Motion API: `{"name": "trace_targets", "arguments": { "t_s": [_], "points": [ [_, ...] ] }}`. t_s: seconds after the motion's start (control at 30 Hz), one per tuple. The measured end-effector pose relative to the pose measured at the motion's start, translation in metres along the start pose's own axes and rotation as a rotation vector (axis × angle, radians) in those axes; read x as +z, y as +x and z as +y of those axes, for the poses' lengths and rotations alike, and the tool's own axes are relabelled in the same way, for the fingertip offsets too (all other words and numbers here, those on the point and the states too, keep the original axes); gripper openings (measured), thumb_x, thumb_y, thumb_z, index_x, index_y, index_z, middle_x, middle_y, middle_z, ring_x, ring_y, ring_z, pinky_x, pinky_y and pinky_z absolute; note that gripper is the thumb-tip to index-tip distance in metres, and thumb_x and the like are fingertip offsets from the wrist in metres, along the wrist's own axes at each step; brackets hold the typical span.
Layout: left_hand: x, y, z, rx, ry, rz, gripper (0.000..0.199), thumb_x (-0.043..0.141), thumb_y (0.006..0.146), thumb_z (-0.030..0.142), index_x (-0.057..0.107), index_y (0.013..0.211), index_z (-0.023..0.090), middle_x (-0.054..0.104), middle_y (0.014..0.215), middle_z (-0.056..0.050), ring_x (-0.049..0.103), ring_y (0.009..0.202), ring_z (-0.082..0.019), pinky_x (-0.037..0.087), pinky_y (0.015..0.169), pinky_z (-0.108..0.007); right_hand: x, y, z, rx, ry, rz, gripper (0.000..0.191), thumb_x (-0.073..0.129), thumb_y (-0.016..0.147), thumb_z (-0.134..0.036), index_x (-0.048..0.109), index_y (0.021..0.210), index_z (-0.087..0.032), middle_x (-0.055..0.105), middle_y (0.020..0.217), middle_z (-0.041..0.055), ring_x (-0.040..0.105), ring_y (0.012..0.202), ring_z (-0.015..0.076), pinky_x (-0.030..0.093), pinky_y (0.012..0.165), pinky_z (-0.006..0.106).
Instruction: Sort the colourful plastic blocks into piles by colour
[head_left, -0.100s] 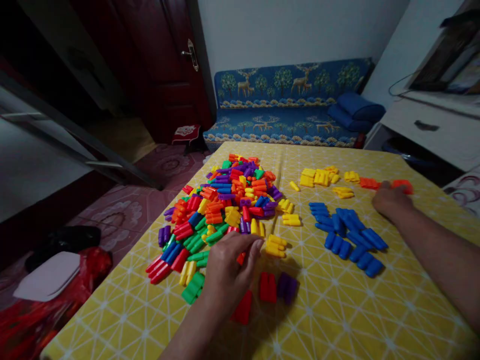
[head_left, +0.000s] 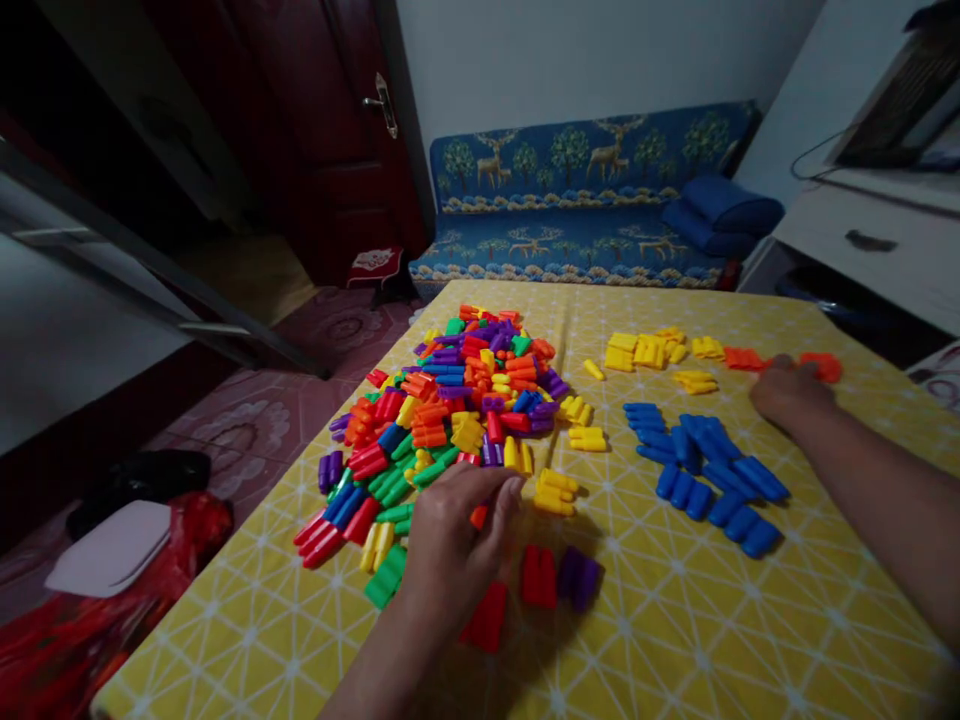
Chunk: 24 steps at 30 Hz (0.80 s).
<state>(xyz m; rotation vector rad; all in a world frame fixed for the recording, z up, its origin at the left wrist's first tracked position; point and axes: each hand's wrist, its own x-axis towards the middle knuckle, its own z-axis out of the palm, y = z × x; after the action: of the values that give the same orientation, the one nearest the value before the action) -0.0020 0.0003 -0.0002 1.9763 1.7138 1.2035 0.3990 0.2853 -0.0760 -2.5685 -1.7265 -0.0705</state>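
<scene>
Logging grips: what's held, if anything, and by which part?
Cannot tell: the left hand hides any grip; the right hand, beside orange pieces, does too.

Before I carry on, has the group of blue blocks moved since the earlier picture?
No. Against the lines on the yellow tablecloth, the blue blocks lie where they did; the whole view shifted slightly.

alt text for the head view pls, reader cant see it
A person's left hand is at the near side of a multicoloured pile of plastic toy pieces, while the right hand is between orange pieces, with yellow pieces and blue pieces grouped nearby. A yellow patterned tablecloth lies beneath; a blue deer-print sofa stands behind.
</scene>
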Motion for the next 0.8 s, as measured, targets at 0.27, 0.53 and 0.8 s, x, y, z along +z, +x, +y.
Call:
{"name": "trace_targets", "arguments": {
  "t_s": [0.27, 0.53, 0.8],
  "points": [
    [-0.024, 0.005, -0.027, -0.2, 0.268, 0.096, 0.019, 0.057, 0.088, 0.027, 0.072, 0.099, 0.022, 0.075, 0.097, -0.006, 0.067, 0.091, -0.023, 0.05, 0.079, -0.033, -0.044, -0.058, -0.012, -0.119, 0.232, 0.101, 0.056, 0.045, 0.094, -0.027, 0.041, 0.144, -0.004, 0.038, 0.142, 0.0338, 0.043, 0.132, 0.0388, 0.039, 0.087, 0.049],
    [-0.037, 0.006, -0.035, -0.204, 0.438, -0.157, 0.031, 0.067, 0.079, 0.022, 0.072, 0.109, 0.024, 0.07, 0.109, -0.006, 0.059, 0.102, -0.027, 0.045, 0.087, -0.037, -0.052, -0.235, -0.077, -0.693, 0.82, 0.206, 0.029, 0.056, 0.085, -0.027, 0.07, 0.109, -0.019, 0.059, 0.135, 0.0115, 0.055, 0.125, 0.0248, 0.044, 0.104, 0.04],
    [-0.012, 0.006, -0.032, -0.103, 0.528, -0.196, 0.047, 0.07, 0.079, 0.029, 0.062, 0.126, 0.033, 0.063, 0.124, -0.006, 0.047, 0.116, -0.033, 0.04, 0.091, -0.046, -0.059, -0.364, -0.118, -0.914, 0.653, 0.062, 0.046, 0.048, 0.08, -0.004, 0.07, 0.113, -0.028, 0.068, 0.12, 0.0034, 0.058, 0.112, 0.0216, 0.049, 0.097, 0.04]
  ]
}}
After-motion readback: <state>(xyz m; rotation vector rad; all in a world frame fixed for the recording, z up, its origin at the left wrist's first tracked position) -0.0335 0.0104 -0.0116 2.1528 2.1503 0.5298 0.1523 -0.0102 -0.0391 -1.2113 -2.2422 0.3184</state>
